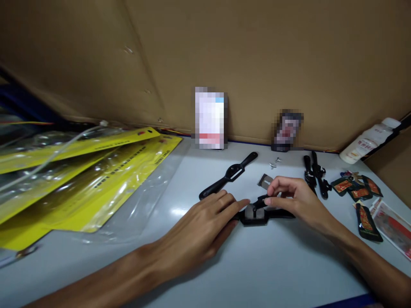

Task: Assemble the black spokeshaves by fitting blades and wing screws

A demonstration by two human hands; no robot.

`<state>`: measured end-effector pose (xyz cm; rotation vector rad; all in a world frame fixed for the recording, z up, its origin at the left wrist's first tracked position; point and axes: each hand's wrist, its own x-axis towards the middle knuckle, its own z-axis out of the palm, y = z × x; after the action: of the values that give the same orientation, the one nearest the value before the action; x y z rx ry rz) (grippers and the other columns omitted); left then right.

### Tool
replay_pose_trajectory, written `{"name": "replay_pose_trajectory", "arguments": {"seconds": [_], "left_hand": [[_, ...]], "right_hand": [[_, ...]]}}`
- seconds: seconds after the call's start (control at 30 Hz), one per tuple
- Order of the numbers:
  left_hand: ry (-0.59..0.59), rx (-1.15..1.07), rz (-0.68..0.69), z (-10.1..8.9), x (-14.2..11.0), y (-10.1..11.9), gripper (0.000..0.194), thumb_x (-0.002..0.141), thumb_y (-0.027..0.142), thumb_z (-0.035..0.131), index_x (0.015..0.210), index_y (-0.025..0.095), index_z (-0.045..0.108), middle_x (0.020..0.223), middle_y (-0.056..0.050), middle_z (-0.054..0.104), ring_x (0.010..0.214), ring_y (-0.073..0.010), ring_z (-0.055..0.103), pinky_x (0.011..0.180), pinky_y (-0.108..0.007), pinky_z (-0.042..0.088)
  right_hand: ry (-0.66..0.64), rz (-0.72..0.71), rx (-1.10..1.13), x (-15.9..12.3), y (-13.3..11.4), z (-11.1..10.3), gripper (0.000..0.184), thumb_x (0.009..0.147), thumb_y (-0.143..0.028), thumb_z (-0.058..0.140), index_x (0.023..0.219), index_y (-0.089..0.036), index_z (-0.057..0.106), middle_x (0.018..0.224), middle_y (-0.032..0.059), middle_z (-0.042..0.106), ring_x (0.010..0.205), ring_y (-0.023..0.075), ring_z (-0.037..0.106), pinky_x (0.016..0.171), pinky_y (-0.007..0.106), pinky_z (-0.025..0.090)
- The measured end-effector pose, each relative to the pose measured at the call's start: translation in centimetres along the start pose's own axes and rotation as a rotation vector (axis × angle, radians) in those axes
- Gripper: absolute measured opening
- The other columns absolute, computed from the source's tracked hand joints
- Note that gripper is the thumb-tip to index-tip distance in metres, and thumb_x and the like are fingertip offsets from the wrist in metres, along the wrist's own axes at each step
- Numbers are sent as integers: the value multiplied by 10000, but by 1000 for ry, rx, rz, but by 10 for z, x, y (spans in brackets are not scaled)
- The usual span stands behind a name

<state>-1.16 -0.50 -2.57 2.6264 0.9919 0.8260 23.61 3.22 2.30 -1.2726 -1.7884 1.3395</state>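
Observation:
A black spokeshave (254,222) lies on the grey table in front of me. My left hand (210,220) is closed around its left handle, which the fingers mostly hide. A grey slotted blade (249,212) sits on the tool's middle. Between the thumb and fingers of my right hand (293,196) is a small black lever cap (261,201), tilted over that blade. Just beyond lies a loose blade (264,181), close to my right fingers. Farther back rests a second spokeshave body (236,172) without a blade, with small screws (274,163) to its right.
Yellow-backed clear packages (128,184) cover the left side. At the right are assembled spokeshaves (317,173), small dark sachets (361,192), a red-and-clear packet (393,229) and a white bottle (369,141). Two blurred upright items stand against the cardboard wall (244,64).

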Motion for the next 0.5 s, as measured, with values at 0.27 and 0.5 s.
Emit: {"name": "replay_pose_trajectory", "arguments": {"seconds": [0.27,0.5], "left_hand": [[-14,-62,-39,0,3,1,338,993,100,462,1304,214,529,996,-59,663,865,-235,635,689,-336,538],[1,-46,-46,4,-4,-4,278,1021,124,442,1268,227,521,996,-49,677,876,-221,679,708,-325,559]], "right_hand": [[121,-249,-243,-8,6,19,91,863,-209,707,808,-250,767,814,20,688,825,205,595,685,332,413],[112,-292,-337,-8,11,28,211,824,-38,755,830,-247,786,800,-1,726,833,196,632,825,366,466]]}}
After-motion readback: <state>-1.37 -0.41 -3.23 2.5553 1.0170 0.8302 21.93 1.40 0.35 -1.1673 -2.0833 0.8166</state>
